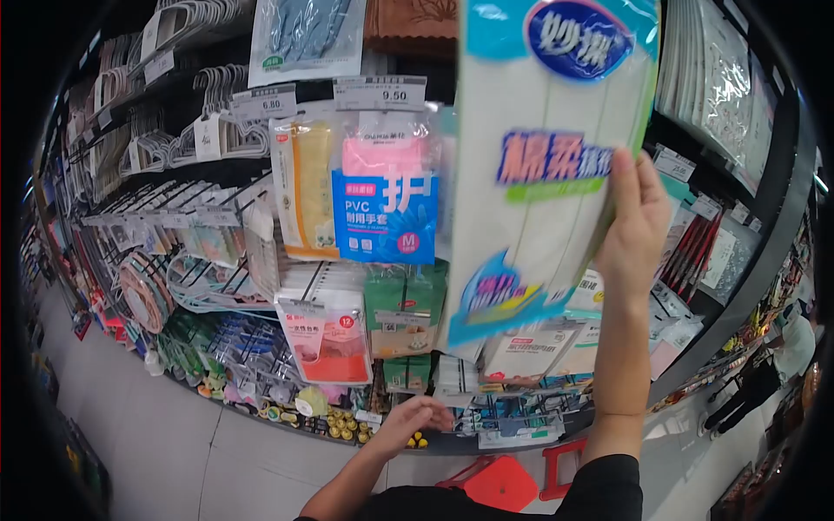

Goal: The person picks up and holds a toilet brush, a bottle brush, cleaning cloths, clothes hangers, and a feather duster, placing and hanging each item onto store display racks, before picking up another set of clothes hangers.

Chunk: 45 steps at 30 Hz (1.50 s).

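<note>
My right hand (638, 224) is raised in front of the shelf and grips the right edge of a large pack of cleaning cloths (543, 227), thumb on the front. The pack is clear plastic with blue ends, a dark blue oval logo and pale cloths inside. It stands upright, tilted slightly, hiding part of the rack. Lower down, my left hand (417, 423) hangs with loosely curved fingers and holds nothing, near the small goods on the bottom shelf. Behind the pack's left side hang a PVC glove pack (385, 213) and a yellow-and-white pack (306, 187).
White hangers (221, 135) hang at the left. Red-and-white packs (326, 339) and green packs (404, 313) hang below the gloves. A red stool (499, 484) stands on the floor near me. Another person (764, 369) stands in the aisle at right.
</note>
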{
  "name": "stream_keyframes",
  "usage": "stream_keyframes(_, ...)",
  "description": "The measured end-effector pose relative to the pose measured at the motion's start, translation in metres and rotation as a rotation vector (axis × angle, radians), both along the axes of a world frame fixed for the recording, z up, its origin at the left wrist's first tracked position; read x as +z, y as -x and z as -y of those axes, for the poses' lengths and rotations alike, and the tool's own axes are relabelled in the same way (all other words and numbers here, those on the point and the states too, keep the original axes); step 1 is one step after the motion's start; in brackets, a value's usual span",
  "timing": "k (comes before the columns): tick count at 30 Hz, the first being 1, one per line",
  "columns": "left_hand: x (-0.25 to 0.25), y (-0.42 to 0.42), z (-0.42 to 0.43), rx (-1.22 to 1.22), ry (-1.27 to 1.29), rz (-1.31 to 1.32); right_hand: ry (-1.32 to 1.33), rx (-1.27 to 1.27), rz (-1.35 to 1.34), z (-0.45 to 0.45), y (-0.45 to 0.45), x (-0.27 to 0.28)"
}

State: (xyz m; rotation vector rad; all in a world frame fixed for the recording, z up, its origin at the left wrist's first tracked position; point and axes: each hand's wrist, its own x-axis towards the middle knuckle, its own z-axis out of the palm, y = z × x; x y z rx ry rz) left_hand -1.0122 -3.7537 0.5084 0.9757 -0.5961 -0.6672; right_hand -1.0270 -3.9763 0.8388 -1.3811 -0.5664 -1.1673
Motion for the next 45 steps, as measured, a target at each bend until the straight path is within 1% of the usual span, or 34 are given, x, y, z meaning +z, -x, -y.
stream_keyframes(1, -0.006, 0.001, -0.006, -0.025, -0.007, -0.049, 0.023, -0.059, 0.024, 0.007, 0.001, 0.022)
stream_keyframes(2, -0.012, 0.001, -0.01, -0.04, -0.049, -0.039, 0.045, -0.115, 0.046, 0.016, 0.001, 0.043)
stream_keyframes(4, -0.025, 0.004, -0.019, -0.067, -0.143, -0.03, 0.071, -0.209, -0.025, 0.039, -0.007, 0.08)
stream_keyframes(6, -0.034, 0.01, -0.023, -0.069, -0.217, 0.006, 0.042, -0.191, -0.039, 0.06, -0.025, 0.112)
stream_keyframes(7, -0.038, 0.013, -0.024, -0.07, -0.254, 0.02, 0.052, -0.226, -0.029, 0.066, -0.033, 0.127)
stream_keyframes(9, -0.042, 0.02, -0.027, -0.08, -0.263, 0.0, 0.07, -0.29, -0.018, 0.076, -0.049, 0.153)
stream_keyframes(11, -0.04, 0.026, -0.03, -0.101, -0.294, -0.032, 0.064, -0.289, -0.009, 0.087, -0.062, 0.184)
stream_keyframes(15, -0.046, 0.028, -0.033, -0.074, -0.313, -0.013, 0.128, -0.249, 0.068, 0.073, -0.061, 0.213)
stream_keyframes(18, -0.043, 0.03, -0.037, -0.067, -0.318, -0.019, 0.067, -0.222, 0.026, 0.064, -0.066, 0.236)
stream_keyframes(21, -0.046, 0.032, -0.04, -0.042, -0.328, 0.006, 0.059, -0.38, -0.03, 0.064, -0.067, 0.248)
stream_keyframes(24, -0.05, 0.033, -0.044, -0.033, -0.338, 0.012, 0.115, -0.393, -0.048, 0.074, -0.069, 0.249)
stream_keyframes(27, -0.052, 0.037, -0.046, -0.032, -0.326, 0.003, 0.093, -0.52, -0.126, 0.074, -0.066, 0.25)
stream_keyframes(30, -0.055, 0.037, -0.046, -0.041, -0.31, 0.005, 0.01, -0.348, -0.088, 0.07, -0.067, 0.245)
stream_keyframes(37, -0.058, 0.038, -0.044, -0.076, -0.28, 0.001, 0.005, -0.325, -0.087, 0.069, -0.064, 0.248)
stream_keyframes(45, -0.058, 0.035, -0.04, -0.099, -0.273, 0.007, 0.013, -0.335, -0.083, 0.074, -0.062, 0.264)
